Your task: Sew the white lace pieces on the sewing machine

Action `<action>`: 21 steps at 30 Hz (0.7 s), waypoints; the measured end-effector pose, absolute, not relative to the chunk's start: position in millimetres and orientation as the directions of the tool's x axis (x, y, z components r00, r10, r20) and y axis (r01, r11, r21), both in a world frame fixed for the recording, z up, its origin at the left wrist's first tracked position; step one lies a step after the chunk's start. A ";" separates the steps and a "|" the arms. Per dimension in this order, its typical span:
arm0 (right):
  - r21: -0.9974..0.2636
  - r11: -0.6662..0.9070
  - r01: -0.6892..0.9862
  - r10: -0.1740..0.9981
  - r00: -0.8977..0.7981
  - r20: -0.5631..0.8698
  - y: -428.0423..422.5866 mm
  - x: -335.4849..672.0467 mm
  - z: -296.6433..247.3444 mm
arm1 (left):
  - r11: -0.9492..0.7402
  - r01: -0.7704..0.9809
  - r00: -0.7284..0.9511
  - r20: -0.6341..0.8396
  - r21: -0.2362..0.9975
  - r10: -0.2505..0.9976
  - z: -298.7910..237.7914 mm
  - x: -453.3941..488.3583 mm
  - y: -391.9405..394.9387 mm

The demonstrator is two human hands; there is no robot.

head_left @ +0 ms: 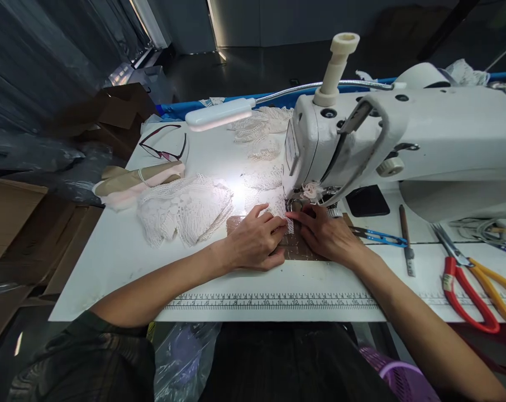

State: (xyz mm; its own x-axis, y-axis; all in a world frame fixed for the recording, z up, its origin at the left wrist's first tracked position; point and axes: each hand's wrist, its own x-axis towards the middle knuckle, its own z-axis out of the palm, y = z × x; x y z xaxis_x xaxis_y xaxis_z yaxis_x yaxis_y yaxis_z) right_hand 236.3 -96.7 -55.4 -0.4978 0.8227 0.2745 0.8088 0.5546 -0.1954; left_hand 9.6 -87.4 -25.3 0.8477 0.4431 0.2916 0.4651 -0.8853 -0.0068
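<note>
The left hand (257, 239) lies bent-fingered at the lace strip (290, 225); the right hand (325, 230) touches its other side. I cannot tell whether either pinches it. The strip lies over a brown sheet (305, 251) near the tabletop's (106, 262) front edge, at the sewing machine's (445, 128) needle area. Toward the left edge sits a lace pile (184, 209); glasses (164, 154) lie near the far left corner.
</note>
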 end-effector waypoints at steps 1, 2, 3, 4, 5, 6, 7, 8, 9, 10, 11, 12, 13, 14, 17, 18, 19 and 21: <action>-0.204 0.571 0.795 0.812 -0.511 0.282 -97.6 236.1 -54.4 | -0.884 0.468 0.847 0.289 -0.007 0.446 -26.3 9.4 -87.1; -0.215 0.589 0.779 0.800 -0.525 0.291 -98.5 236.1 -53.4 | -0.882 0.471 0.846 0.287 -0.007 0.450 -27.2 9.2 -86.8; -0.224 0.603 0.766 0.790 -0.535 0.299 -99.2 236.1 -52.5 | -0.880 0.475 0.844 0.284 -0.005 0.454 -28.1 9.1 -86.6; -0.229 0.609 0.759 0.785 -0.539 0.305 -99.7 236.2 -51.9 | -0.877 0.480 0.842 0.281 -0.003 0.460 -28.9 9.0 -86.4; -0.229 0.610 0.759 0.785 -0.538 0.307 -100.0 236.3 -51.4 | -0.875 0.484 0.841 0.278 0.000 0.465 -29.6 8.9 -86.2; -0.228 0.607 0.761 0.787 -0.535 0.308 -100.2 236.4 -51.2 | -0.873 0.488 0.838 0.277 0.001 0.470 -30.0 8.8 -85.8; -0.230 0.603 0.764 0.790 -0.530 0.309 -100.4 236.5 -51.1 | -0.870 0.494 0.836 0.276 0.002 0.475 -30.3 8.7 -85.4; -0.238 0.600 0.764 0.792 -0.525 0.310 -100.6 236.7 -51.1 | -0.867 0.498 0.833 0.276 0.003 0.479 -30.4 8.6 -84.8; -0.252 0.600 0.759 0.793 -0.523 0.313 -101.0 236.9 -51.0 | -0.865 0.502 0.831 0.275 0.004 0.483 -30.4 8.5 -84.2; -0.271 0.602 0.751 0.793 -0.522 0.316 -101.6 237.2 -50.8 | -0.863 0.505 0.829 0.275 0.006 0.487 -30.2 8.4 -83.6; -0.291 0.605 0.741 0.792 -0.523 0.315 -102.4 237.5 -50.6 | -0.861 0.508 0.827 0.273 0.010 0.491 -29.9 8.3 -82.9; -0.311 0.608 0.731 0.791 -0.526 0.312 -103.2 237.8 -50.2 | -0.860 0.511 0.825 0.270 0.016 0.496 -29.7 8.2 -82.3; -0.326 0.608 0.724 0.792 -0.528 0.305 -104.1 238.0 -49.9 | -0.858 0.513 0.824 0.267 0.024 0.500 -29.5 8.2 -81.6; -0.337 0.605 0.721 0.795 -0.530 0.294 -104.9 238.2 -49.6 | -0.856 0.516 0.822 0.262 0.032 0.505 -29.4 8.1 -80.9; -0.335 0.584 0.739 0.811 -0.518 0.270 -106.5 238.1 -49.8 | -0.854 0.518 0.822 0.246 0.053 0.514 -29.6 8.2 -78.9; -0.324 0.577 0.750 0.816 -0.512 0.269 -106.7 237.8 -50.1 | -0.853 0.518 0.822 0.242 0.058 0.515 -29.7 8.1 -78.2; -0.311 0.570 0.761 0.821 -0.506 0.266 -106.8 237.5 -50.6 | -0.853 0.518 0.822 0.238 0.063 0.517 -29.7 8.1 -77.5; -0.289 0.549 0.784 0.834 -0.490 0.255 -106.7 236.7 -51.8 | -0.851 0.520 0.821 0.232 0.073 0.521 -29.6 8.0 -76.0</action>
State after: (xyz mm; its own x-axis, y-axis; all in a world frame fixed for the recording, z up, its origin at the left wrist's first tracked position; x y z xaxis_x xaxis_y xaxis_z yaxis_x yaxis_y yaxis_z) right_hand 236.7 -106.7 -51.8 -0.4898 0.8336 0.2553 0.7840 0.5492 -0.2892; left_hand 8.0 -76.0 -29.6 0.8213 0.5213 0.2318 0.5196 -0.8513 0.0734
